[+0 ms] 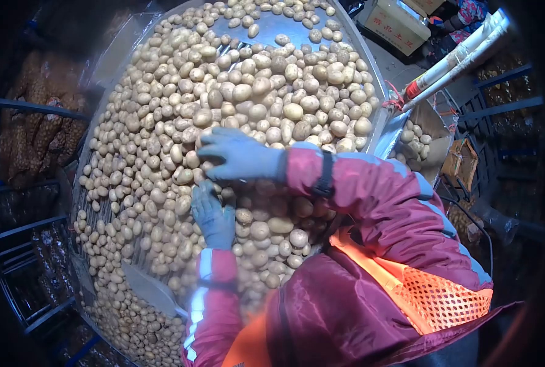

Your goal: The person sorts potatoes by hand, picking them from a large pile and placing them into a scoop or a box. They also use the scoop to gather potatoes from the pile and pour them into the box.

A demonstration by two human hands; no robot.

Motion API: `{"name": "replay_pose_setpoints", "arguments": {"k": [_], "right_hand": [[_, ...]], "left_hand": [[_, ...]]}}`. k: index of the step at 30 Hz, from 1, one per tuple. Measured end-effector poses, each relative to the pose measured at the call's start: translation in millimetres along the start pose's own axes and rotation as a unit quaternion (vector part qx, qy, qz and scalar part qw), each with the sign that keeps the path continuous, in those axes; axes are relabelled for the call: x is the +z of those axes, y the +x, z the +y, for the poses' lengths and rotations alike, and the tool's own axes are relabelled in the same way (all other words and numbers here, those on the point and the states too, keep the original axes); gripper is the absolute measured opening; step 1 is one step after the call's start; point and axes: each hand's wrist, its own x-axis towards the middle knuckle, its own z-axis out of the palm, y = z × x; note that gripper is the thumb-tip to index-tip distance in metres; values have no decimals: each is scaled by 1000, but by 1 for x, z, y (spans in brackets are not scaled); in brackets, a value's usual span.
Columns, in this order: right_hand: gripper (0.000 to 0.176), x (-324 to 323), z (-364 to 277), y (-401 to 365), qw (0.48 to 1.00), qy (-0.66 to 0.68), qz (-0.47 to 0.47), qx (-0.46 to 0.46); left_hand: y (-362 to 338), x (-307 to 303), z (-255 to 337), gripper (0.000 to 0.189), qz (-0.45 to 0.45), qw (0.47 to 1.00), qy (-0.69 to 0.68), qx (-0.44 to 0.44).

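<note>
A deep heap of pale potatoes [162, 153] covers the large sorting table. My right hand [242, 156], in a grey-blue glove, reaches in from the right and rests on the heap, fingers spread. Just below it, my left hand [213, 217], in a similar glove, lies on the potatoes with its fingers stretched out and the thumb apart. No potato shows lifted in either hand; what lies under the palms is hidden. Bigger potatoes [279, 225] lie between my forearms. A grey scoop-like tool [153, 290] lies on the potatoes left of my left sleeve.
At the back, bare metal table surface [269, 27] shows beside a slotted part. A cardboard box [398, 27] stands at the far right. White poles [456, 58] rise near the right edge, above a bin of potatoes [414, 140]. Filled net sacks [40, 116] stand left.
</note>
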Motion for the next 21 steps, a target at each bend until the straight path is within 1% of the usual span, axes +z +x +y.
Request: {"name": "replay_pose_setpoints", "arguments": {"k": [1,2,4,5,6,7,8,9,10,11,13,14,15,17,19,20,21], "right_hand": [[49,-6,-2,-13,999,24,-9,-22],[49,-20,-4,-20,999,26,-12,-24],[46,-52,-5,-32,988,117,6,100],[42,-61,13,-39,978,111,65,165],[37,-71,35,-40,945,211,115,223],[38,-82,62,-44,949,129,143,249],[36,-89,93,-47,951,58,181,244],[34,-97,116,-50,941,27,180,286],[33,-107,136,-57,945,20,162,285],[33,-115,135,-60,945,20,160,284],[35,-133,128,-62,913,98,146,369],[36,-132,139,-64,919,80,144,358],[36,-129,133,-59,920,81,142,356],[38,-107,103,-44,957,8,129,260],[42,-70,82,-23,986,61,112,107],[44,-56,66,-4,996,9,8,86],[46,-43,50,14,992,-46,-96,63]], "left_hand": [[0,1,-1,83,4,1000,5,6],[1,-11,5,82,-24,1000,3,1],[0,-11,8,82,-16,1000,-1,-3],[0,-10,8,82,-8,1000,-5,-4],[0,-10,7,81,-11,1000,-3,-1],[0,-10,7,81,-11,1000,-3,-3],[0,-12,7,81,-11,1000,-7,0],[-1,-13,7,81,-12,1000,-11,2],[-1,-14,8,81,-14,1000,-12,0],[1,-16,8,80,-21,1000,-10,-3],[-1,-14,10,80,-31,999,-10,-11],[0,-14,10,80,-25,1000,-10,-10],[2,-13,9,81,-18,1000,-10,-9],[2,-10,7,81,-13,1000,-9,-7],[1,-7,4,82,-6,1000,-6,-4],[1,-6,4,82,1,1000,-9,-5],[1,-5,5,82,8,1000,-13,-5]]}}
